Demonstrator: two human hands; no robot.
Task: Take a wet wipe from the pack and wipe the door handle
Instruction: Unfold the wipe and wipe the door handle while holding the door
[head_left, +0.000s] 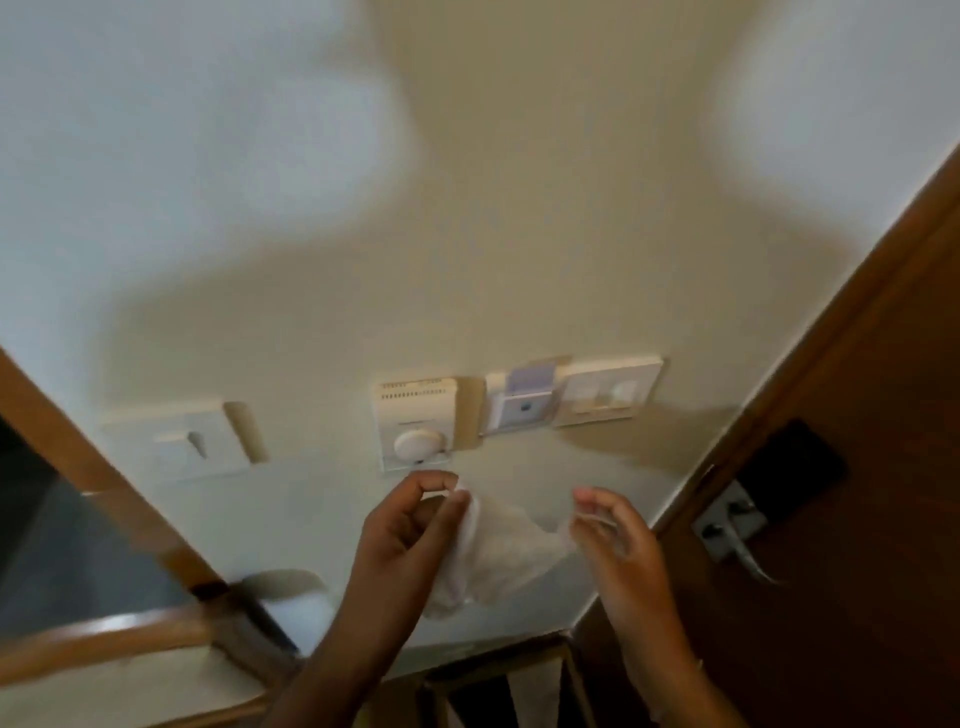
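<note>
A white wet wipe (496, 551) hangs spread between my two hands in front of the wall. My left hand (410, 525) pinches its left corner between thumb and fingers. My right hand (618, 530) pinches the right corner. The metal door handle (737, 530) sits on the brown wooden door (857, 571) to the right of my right hand, apart from the wipe. The wipe pack is not in view.
On the cream wall above my hands are a thermostat with a round dial (415, 423), a card holder (524, 397), a light switch (608, 389) and another switch plate (182, 441). A wooden-framed mirror or panel (78, 493) stands at the left.
</note>
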